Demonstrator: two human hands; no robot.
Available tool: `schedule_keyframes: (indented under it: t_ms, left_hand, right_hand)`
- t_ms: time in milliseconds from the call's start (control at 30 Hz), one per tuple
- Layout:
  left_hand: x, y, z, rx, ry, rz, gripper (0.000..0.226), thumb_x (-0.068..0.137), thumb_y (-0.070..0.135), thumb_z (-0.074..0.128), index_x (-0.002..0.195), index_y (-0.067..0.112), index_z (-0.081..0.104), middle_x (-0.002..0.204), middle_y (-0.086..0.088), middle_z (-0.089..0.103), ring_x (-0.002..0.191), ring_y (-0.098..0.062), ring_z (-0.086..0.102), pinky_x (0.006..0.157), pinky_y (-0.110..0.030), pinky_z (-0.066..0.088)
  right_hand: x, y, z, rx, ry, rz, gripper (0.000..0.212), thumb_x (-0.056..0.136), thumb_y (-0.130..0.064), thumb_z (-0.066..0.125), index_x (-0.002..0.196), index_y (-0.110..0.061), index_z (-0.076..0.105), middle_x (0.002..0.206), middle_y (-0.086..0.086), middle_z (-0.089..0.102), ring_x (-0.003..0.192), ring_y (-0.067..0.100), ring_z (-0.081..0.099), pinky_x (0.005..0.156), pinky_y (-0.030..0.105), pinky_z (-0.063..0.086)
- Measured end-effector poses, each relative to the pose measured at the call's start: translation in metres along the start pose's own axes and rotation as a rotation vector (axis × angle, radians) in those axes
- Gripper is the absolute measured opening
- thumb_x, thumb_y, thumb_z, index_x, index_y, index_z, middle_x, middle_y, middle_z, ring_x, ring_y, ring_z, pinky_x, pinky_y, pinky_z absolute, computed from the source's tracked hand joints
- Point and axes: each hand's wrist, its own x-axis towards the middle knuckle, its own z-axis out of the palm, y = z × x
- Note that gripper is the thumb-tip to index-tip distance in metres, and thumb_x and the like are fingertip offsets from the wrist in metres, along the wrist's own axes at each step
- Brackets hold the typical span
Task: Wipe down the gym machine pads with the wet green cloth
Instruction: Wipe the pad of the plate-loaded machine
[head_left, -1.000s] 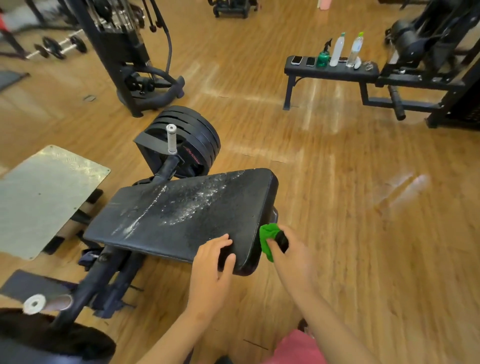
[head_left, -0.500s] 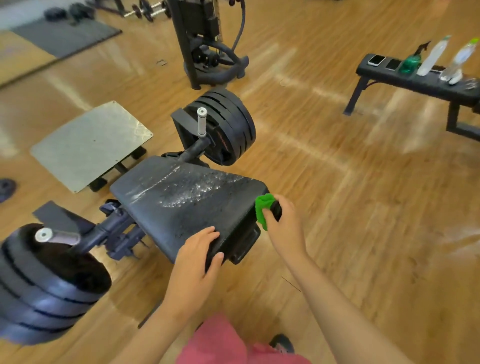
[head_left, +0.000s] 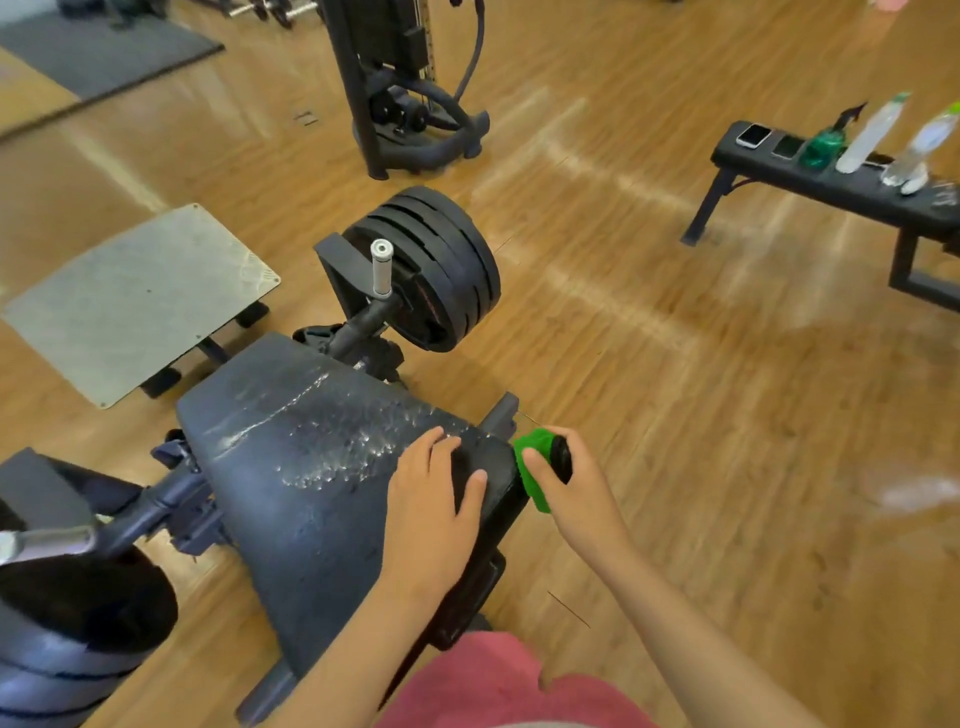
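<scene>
Tech 1: Confirm step in hand.

Tech 2: Wiping, apparently at the right end face of the machine pad (head_left: 311, 493). Top beaded with droplets and pale streaks, so judged wetted but not yet wiped off.

Tech 1: Report location of the wet green cloth (head_left: 529, 444).

Tech 2: Bunched against the pad's end edge, just beside the top corner, off the top surface.

Tech 1: State right grip (head_left: 571, 499).

Tech 2: Curled round the cloth, thumb laid across it. Also closed over a dark round part at the fingertips, identity unclear.

Tech 1: State left grip (head_left: 431, 514).

Tech 2: Flat on the pad top near the same end, fingers spread, holding nothing. Seemingly bracing the pad.

Tech 1: Advise next move.

Tech 2: Finish the end face, then carry the cloth up over the corner. Draw long overlapping passes across the wet top toward the weight plates (head_left: 436, 270). Shift the left grip beforehand, to avoid an unwiped patch beneath it. Keep pressure even.

Tech 1: Note supplies.

Tech 2: Spray bottle (head_left: 823, 145) and water bottles (head_left: 872, 135) on the table (head_left: 852, 189) at far right, well apart from the pad — probably not needed, given the wet already on the pad.
</scene>
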Motion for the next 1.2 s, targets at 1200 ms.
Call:
schedule_keyframes:
  t_ms: [1200]
  left_hand:
    - [0.016,0.06,0.022,0.088,0.329,-0.621,0.013,0.087,0.029,0.064,0.09,0.033,0.052,0.103,0.022,0.057,0.1,0.0,0.053,0.077,-0.021,0.045]
  right_hand:
    - [0.124,0.011,-0.006,0.067,-0.866,0.259,0.011,0.099,-0.012,0.052,0.103,-0.022,0.055,0.094,-0.003,0.062,0.079,0.006,0.062,0.057,0.014,0.049]
